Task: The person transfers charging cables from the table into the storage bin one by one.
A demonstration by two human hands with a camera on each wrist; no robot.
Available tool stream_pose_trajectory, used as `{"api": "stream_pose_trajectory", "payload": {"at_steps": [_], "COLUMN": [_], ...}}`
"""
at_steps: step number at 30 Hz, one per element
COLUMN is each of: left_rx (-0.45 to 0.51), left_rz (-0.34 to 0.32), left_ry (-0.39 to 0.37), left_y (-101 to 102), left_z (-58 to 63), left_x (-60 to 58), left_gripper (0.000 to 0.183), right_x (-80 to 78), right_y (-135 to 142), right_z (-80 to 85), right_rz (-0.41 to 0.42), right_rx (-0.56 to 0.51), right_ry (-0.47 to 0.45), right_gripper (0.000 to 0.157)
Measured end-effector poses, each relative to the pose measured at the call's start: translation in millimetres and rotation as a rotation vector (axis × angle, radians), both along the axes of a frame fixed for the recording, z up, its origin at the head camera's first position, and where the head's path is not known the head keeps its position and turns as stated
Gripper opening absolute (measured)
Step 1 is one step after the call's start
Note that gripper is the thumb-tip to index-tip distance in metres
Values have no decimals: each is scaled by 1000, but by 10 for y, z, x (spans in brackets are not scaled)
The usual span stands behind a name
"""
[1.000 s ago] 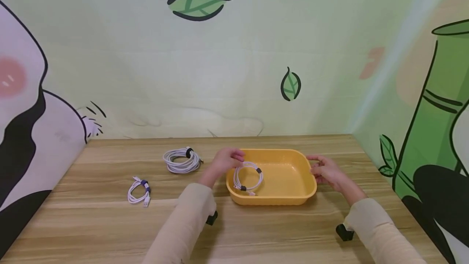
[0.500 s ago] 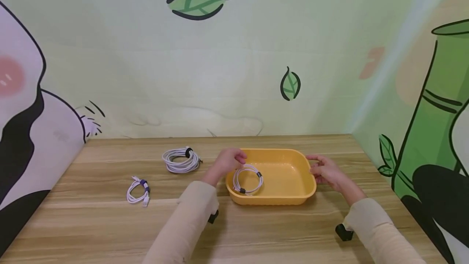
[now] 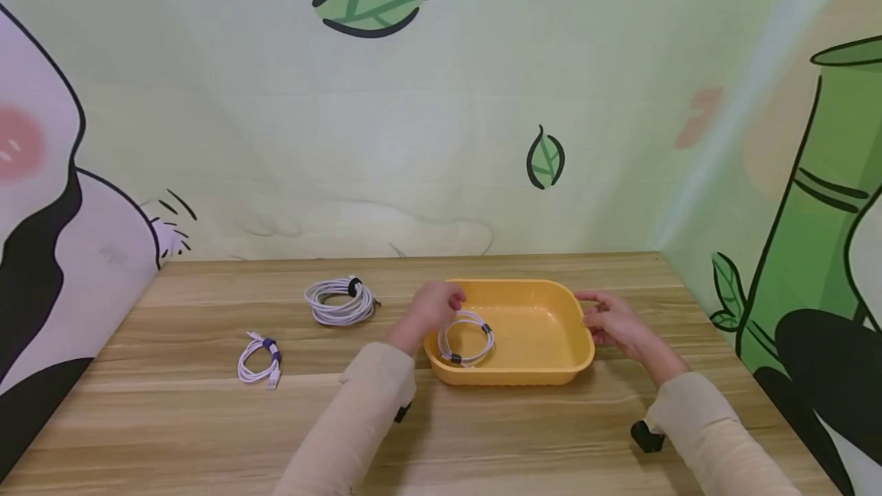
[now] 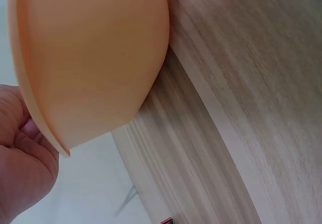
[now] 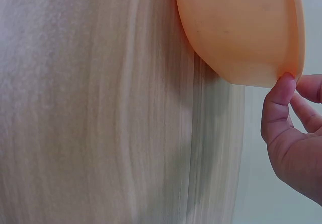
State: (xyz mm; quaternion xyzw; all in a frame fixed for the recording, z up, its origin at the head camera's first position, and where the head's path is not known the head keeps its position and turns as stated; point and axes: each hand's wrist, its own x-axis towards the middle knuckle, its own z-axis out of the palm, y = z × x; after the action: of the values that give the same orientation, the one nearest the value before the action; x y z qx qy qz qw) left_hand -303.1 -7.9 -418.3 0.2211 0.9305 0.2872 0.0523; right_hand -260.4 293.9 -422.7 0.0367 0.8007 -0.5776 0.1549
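Note:
A yellow tray (image 3: 530, 380) stands on the wooden table. Inside its left part is a coiled white cable (image 3: 488, 341) with dark straps. My left hand (image 3: 429, 312) is over the tray's left rim with bent fingers right at the coil's upper edge; whether they still pinch the cable is hidden. In the left wrist view that hand (image 4: 27, 156) is partly behind the tray wall (image 4: 95, 68). At the opposite end my right hand (image 3: 613, 321) pinches the tray's rim. The right wrist view has the thumb (image 5: 283, 90) against that rim, with a finger beyond it.
Left of the tray lies a thick coiled white cable (image 3: 338, 303) with a black strap. Nearer and farther left is a small coiled white USB cable (image 3: 258, 362) with a dark blue strap. A printed backdrop (image 3: 441, 136) rises behind the table (image 3: 207, 435).
The coiled cable in the tray has sunk slightly and its loose plug has shifted. My left hand has moved a little to the right; the right hand stays at the rim.

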Motion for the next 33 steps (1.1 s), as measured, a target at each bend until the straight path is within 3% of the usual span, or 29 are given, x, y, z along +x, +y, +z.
{"api": "stream_pose_trajectory", "payload": {"at_steps": [11, 23, 33], "left_rx": [41, -36, 12], "left_rz": [-16, 12, 25], "left_ry": [0, 72, 55], "left_y": [-27, -3, -23], "left_z": [-4, -72, -54], "left_x": [8, -22, 3], "left_gripper": [25, 27, 26], "right_x": [8, 12, 10], "right_y": [5, -5, -4], "right_z": [1, 5, 5], "right_rz": [5, 3, 4], "right_rx": [-4, -7, -12], "right_ry": [2, -4, -10], "right_gripper": [58, 58, 58]}}
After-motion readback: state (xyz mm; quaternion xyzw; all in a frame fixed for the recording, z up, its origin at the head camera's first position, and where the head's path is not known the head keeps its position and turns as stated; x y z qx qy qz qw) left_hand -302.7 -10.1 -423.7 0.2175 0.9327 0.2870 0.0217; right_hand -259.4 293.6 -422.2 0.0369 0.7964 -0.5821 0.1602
